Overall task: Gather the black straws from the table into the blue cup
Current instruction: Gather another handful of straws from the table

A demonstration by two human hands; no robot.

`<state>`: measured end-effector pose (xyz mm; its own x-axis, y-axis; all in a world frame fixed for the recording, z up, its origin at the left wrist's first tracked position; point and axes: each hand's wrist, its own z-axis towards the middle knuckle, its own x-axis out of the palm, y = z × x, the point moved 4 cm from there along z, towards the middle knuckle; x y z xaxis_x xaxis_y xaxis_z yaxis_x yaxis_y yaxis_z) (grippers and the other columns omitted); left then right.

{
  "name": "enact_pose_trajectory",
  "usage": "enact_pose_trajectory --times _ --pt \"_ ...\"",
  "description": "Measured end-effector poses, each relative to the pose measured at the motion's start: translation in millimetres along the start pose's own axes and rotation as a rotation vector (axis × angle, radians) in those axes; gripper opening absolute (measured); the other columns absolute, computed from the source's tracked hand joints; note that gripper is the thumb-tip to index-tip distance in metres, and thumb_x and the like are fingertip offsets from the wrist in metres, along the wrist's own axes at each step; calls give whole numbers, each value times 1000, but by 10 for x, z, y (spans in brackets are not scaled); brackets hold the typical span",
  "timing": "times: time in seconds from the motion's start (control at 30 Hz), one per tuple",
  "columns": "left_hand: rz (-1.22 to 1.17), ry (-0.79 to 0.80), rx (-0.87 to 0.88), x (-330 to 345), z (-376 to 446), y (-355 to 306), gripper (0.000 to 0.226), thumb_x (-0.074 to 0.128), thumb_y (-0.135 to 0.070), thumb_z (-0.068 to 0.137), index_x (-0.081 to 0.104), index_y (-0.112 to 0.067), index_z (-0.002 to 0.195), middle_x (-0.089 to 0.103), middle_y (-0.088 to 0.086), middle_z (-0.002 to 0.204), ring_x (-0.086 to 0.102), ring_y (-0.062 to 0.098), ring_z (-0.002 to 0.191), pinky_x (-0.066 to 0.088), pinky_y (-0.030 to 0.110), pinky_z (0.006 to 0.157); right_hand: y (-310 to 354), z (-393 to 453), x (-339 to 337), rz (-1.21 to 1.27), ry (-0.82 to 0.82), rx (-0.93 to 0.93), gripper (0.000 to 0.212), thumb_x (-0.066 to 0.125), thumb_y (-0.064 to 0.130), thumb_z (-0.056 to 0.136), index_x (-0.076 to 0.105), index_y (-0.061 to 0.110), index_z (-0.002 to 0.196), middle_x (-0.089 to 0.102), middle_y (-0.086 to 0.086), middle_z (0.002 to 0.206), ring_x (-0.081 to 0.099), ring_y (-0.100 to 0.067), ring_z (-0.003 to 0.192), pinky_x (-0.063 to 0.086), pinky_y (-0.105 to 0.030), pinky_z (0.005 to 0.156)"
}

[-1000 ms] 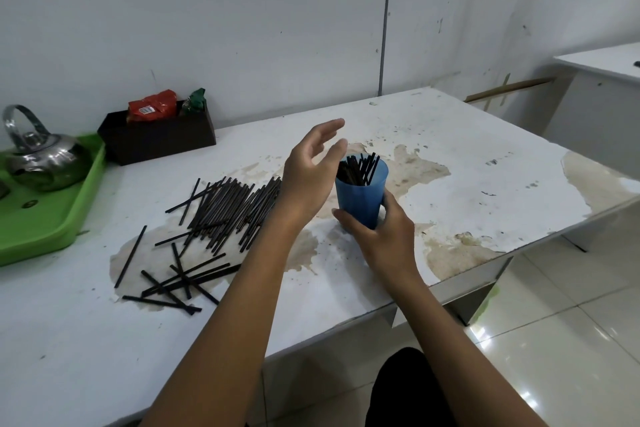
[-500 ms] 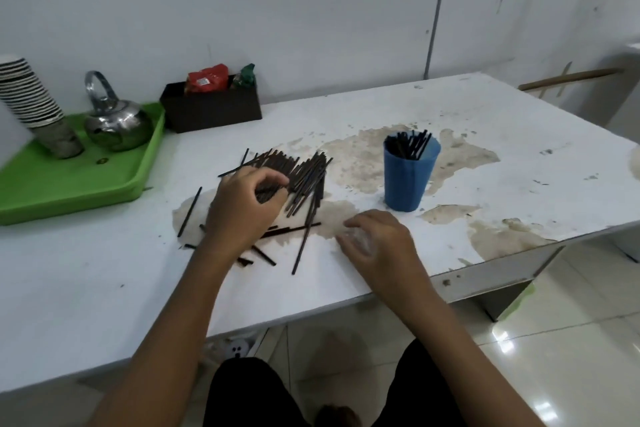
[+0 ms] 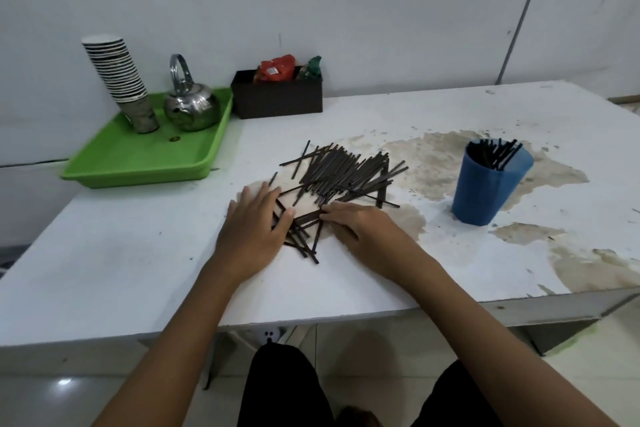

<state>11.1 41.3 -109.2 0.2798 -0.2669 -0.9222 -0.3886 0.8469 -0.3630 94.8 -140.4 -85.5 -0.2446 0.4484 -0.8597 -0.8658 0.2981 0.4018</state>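
Note:
A heap of black straws (image 3: 343, 173) lies on the white table (image 3: 138, 253), near its middle. My left hand (image 3: 256, 222) lies flat on the table with straight fingers, touching the straws at the heap's near left edge. My right hand (image 3: 360, 225) lies flat too, its fingertips pressing on straws at the heap's near edge. Several straws sit between the two hands. The blue cup (image 3: 485, 191) stands upright to the right, apart from both hands, with several straws inside.
A green tray (image 3: 145, 159) at the back left carries a steel kettle (image 3: 190, 104) and a stack of paper cups (image 3: 117, 73). A dark box (image 3: 277, 97) with packets stands against the wall. The table's near edge runs just below my forearms.
My left hand has uncurled and flattened onto the table. My right hand has slid left to the heap. The loose near straws are now bunched between both hands.

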Motion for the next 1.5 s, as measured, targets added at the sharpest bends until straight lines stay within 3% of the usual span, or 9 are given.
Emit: enact_pose_trajectory --times 0.17,0.27,0.37,0.43,0.57,0.73,1.07,1.2,1.5 --pt "-80 61 92 55 166 -110 46 31 -52 104 39 -42 148 24 -11 163 6 27 153 0 50 121 -139 -34 -122 54 -274 72 26 61 3 91 71 7 115 70 -10 118 61 -21 120 50 -39 100" --pt "-85 89 108 59 287 -204 42 34 -52 103 45 -46 143 30 -11 161 11 30 152 7 53 122 -248 -55 -156 -40 -403 227 29 62 0 86 71 5 113 70 -8 115 56 -26 122 46 -36 103" --pt "-49 -43 129 -29 399 -320 35 42 -51 100 58 -44 130 55 -13 143 45 26 135 39 48 107 -362 -69 -131 -125 -372 384 27 55 11 93 68 6 117 66 -8 121 51 -27 124 41 -40 106" --pt "-55 -154 78 -71 462 -410 35 44 -55 97 62 -43 124 62 -14 131 54 21 120 48 42 93 -400 -41 -75 -106 -297 384 28 49 16 99 67 9 120 63 -5 128 50 -24 125 33 -39 114" --pt "-7 -253 -14 -35 606 -646 44 50 -64 89 65 -36 119 63 -7 123 52 24 113 47 38 83 -419 44 -15 -27 -237 336 34 40 16 102 60 13 130 59 -1 135 47 -13 130 10 -31 122" --pt "17 -151 -66 64 878 -851 71 62 -73 77 61 -17 121 62 5 121 55 29 115 48 40 91 -488 55 -19 51 -290 461 36 36 13 101 53 15 133 54 0 136 44 -14 129 36 -33 110" --pt "-128 -66 -83 79 1115 -707 49 75 -52 81 70 -17 115 73 3 109 67 21 102 50 31 87 -516 73 5 42 -277 484 41 36 13 98 49 19 137 51 5 139 45 -13 128 42 -32 104" --pt "-126 -130 -48 122 1087 -683 47 68 -50 88 69 -16 120 73 2 110 67 21 103 51 32 88 -526 84 14 57 -275 490 42 35 16 99 48 19 138 50 5 142 43 -12 131 40 -36 108" --pt "-2 -255 25 224 1028 -743 38 47 -38 103 63 -6 117 66 12 109 62 29 99 47 36 79 -486 92 0 96 -250 499 45 38 18 99 43 18 143 42 6 149 35 -7 137 31 -28 114"
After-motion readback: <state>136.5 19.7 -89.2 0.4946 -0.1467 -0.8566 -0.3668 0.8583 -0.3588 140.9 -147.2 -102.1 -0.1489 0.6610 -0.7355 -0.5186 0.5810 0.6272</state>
